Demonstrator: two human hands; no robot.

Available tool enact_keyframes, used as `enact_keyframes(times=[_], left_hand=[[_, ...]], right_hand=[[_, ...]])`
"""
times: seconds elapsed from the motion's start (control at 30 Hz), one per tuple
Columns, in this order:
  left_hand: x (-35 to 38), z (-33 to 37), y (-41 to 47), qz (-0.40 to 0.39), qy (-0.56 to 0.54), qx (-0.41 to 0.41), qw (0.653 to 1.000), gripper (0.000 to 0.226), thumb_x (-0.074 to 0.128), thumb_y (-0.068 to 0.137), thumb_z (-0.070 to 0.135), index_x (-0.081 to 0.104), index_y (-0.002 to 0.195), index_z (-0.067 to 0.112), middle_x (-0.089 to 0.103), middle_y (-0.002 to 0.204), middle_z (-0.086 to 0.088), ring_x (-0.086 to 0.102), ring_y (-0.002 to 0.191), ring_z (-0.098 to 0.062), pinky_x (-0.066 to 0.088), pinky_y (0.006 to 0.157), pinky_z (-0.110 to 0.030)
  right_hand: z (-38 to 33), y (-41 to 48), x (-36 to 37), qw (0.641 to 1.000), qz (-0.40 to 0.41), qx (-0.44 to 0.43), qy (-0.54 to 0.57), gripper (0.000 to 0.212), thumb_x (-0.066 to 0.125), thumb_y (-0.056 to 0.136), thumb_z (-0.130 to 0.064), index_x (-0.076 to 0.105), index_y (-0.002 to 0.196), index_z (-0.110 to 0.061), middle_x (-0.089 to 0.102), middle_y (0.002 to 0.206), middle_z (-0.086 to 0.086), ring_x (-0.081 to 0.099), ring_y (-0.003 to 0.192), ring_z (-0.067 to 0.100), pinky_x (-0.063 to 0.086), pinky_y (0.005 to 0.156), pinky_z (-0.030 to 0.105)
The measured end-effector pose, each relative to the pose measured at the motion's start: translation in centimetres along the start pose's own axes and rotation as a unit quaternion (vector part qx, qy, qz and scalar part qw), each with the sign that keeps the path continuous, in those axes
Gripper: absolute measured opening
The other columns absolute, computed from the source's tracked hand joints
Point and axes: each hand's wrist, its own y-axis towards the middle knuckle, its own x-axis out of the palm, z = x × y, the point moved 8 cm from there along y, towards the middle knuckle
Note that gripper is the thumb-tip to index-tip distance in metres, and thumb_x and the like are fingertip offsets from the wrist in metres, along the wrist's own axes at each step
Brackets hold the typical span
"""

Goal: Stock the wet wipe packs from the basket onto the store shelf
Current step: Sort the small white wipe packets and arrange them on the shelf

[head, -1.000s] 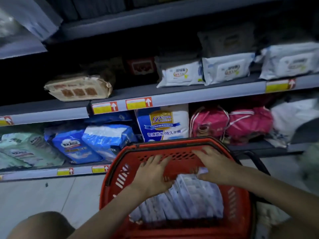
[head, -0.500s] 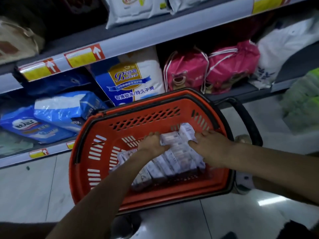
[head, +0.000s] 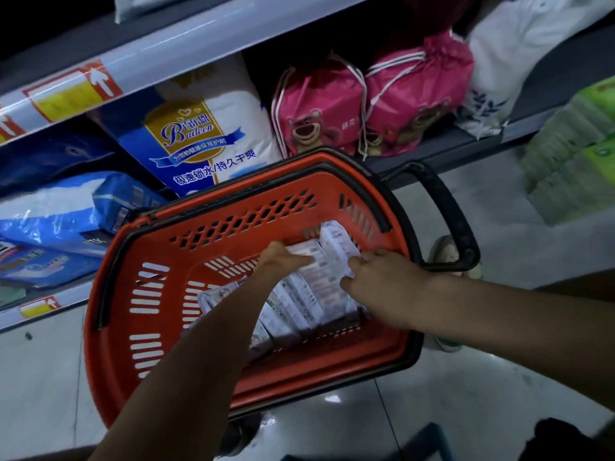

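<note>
**Wet wipe packs** (head: 309,294): white, several, standing on edge in a row on the floor of the basket, toward its right half. The print is too small to read. The near end of the row is covered by the left forearm.

**Left hand** (head: 283,261): laid on the far end of the row. One finger lies straight across a pack top. The other fingers and the thumb are tucked out of sight, so I cannot tell whether it grips.

**Right hand** (head: 382,277): against the right side of the row, fingers (head: 352,264) bent and close together, their tips clamped on the pack edges. The thumb is hidden.

**Basket** (head: 159,294): red plastic with slotted walls, on the tiled floor (head: 499,361) just before the lowest shelf. Its black handle (head: 446,211) is folded out to the right.

**Shoe** (head: 446,251): partly seen through the handle loop.

**Shelf** (head: 199,38): grey edge with a yellow price tag (head: 66,98); the stock above it is cut off by the frame.

**Below that edge, left to right:**
- blue packs (head: 66,221)
- a white-and-blue bag (head: 199,134)
- two pink drawstring bags (head: 319,118) with a bear print
- a white sack (head: 519,61), its top cut off

**Green packs** (head: 572,161): far right, blurred.
</note>
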Motion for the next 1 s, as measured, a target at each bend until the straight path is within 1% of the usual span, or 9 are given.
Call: enact_keyframes(times=[0.1, 0.17, 0.27, 0.43, 0.57, 0.63, 0.77, 0.9, 1.0], left_hand=[[-0.5, 0.5, -0.3, 0.007, 0.048, 0.003, 0.999, 0.074, 0.090, 0.061, 0.067, 0.066, 0.106, 0.013, 0.073, 0.102, -0.002, 0.070, 0.095, -0.025, 0.060, 0.080, -0.037], [-0.7, 0.8, -0.6, 0.007, 0.055, 0.006, 0.998, 0.073, 0.092, 0.059, 0.065, 0.065, 0.103, 0.014, 0.073, 0.098, -0.003, 0.071, 0.092, -0.024, 0.060, 0.077, -0.036], [-1.2, 1.2, -1.0, 0.006, 0.016, -0.003, 1.000, 0.084, 0.099, 0.055, 0.053, 0.063, 0.116, 0.009, 0.072, 0.110, -0.006, 0.071, 0.102, -0.026, 0.056, 0.074, -0.031], [-1.6, 1.4, -2.7, 0.012, -0.003, -0.024, 1.000, 0.091, 0.099, 0.063, 0.042, 0.054, 0.132, 0.003, 0.065, 0.129, -0.010, 0.064, 0.120, -0.030, 0.056, 0.094, -0.035], [-2.2, 0.7, -4.5, -0.044, -0.020, -0.059, 0.997, 0.065, 0.098, 0.066, 0.039, 0.070, 0.111, 0.001, 0.075, 0.101, -0.010, 0.071, 0.085, -0.022, 0.055, 0.069, -0.030], [-2.7, 0.2, -5.7, -0.071, -0.031, -0.069, 0.995, 0.058, 0.098, 0.066, 0.035, 0.072, 0.105, 0.000, 0.074, 0.086, -0.008, 0.069, 0.073, -0.021, 0.057, 0.064, -0.032], [-6.4, -0.7, -8.3, -0.040, -0.050, -0.048, 0.997, 0.050, 0.099, 0.063, 0.037, 0.076, 0.088, 0.001, 0.075, 0.078, -0.008, 0.070, 0.067, -0.021, 0.061, 0.069, -0.035], [-12.0, -1.8, -11.9, 0.006, -0.107, -0.038, 0.994, 0.049, 0.100, 0.061, 0.039, 0.066, 0.062, 0.005, 0.064, 0.057, -0.005, 0.059, 0.053, -0.019, 0.047, 0.054, -0.028], [-16.3, -2.6, -14.3, 0.030, -0.166, -0.010, 0.986, 0.049, 0.101, 0.058, 0.034, 0.074, 0.079, 0.000, 0.072, 0.071, -0.003, 0.069, 0.067, -0.019, 0.059, 0.065, -0.032]], right_hand=[[0.2, 0.1, -0.1, 1.000, -0.002, -0.001, 0.007, 0.047, 0.064, 0.093, -0.014, 0.050, 0.139, -0.014, 0.048, 0.136, 0.016, 0.051, 0.123, 0.035, 0.044, 0.098, 0.042], [0.1, 0.0, -0.2, 1.000, -0.005, -0.002, 0.011, 0.048, 0.065, 0.093, -0.014, 0.050, 0.138, -0.014, 0.048, 0.136, 0.015, 0.051, 0.123, 0.035, 0.045, 0.099, 0.043], [0.0, 0.1, -0.4, 1.000, -0.020, -0.002, 0.011, 0.050, 0.067, 0.092, -0.017, 0.049, 0.139, -0.015, 0.047, 0.137, 0.015, 0.050, 0.124, 0.035, 0.046, 0.099, 0.043], [0.3, 0.3, -1.9, 0.999, -0.044, 0.023, 0.019, 0.051, 0.064, 0.095, -0.020, 0.045, 0.143, -0.015, 0.046, 0.140, 0.017, 0.049, 0.126, 0.035, 0.047, 0.098, 0.042], [0.6, 0.7, -5.3, 0.999, -0.015, 0.045, 0.006, 0.051, 0.061, 0.099, -0.023, 0.044, 0.146, -0.014, 0.045, 0.143, 0.017, 0.048, 0.130, 0.036, 0.044, 0.099, 0.041], [0.3, 1.0, -6.7, 0.999, -0.007, 0.050, -0.004, 0.055, 0.064, 0.096, -0.022, 0.044, 0.147, -0.017, 0.046, 0.143, 0.015, 0.048, 0.130, 0.035, 0.045, 0.104, 0.043], [-0.4, 1.4, -9.2, 0.997, 0.001, 0.067, 0.024, 0.050, 0.061, 0.097, -0.020, 0.045, 0.145, -0.019, 0.048, 0.141, 0.012, 0.051, 0.129, 0.032, 0.046, 0.096, 0.041], [-0.6, 0.9, -12.5, 0.994, 0.027, 0.090, 0.050, 0.041, 0.056, 0.100, -0.017, 0.050, 0.140, -0.020, 0.052, 0.137, 0.010, 0.053, 0.126, 0.031, 0.038, 0.081, 0.037], [-0.8, 0.6, -15.1, 0.991, 0.071, 0.099, 0.056, 0.042, 0.061, 0.098, -0.020, 0.050, 0.139, -0.021, 0.055, 0.133, 0.008, 0.056, 0.123, 0.031, 0.037, 0.078, 0.036]])
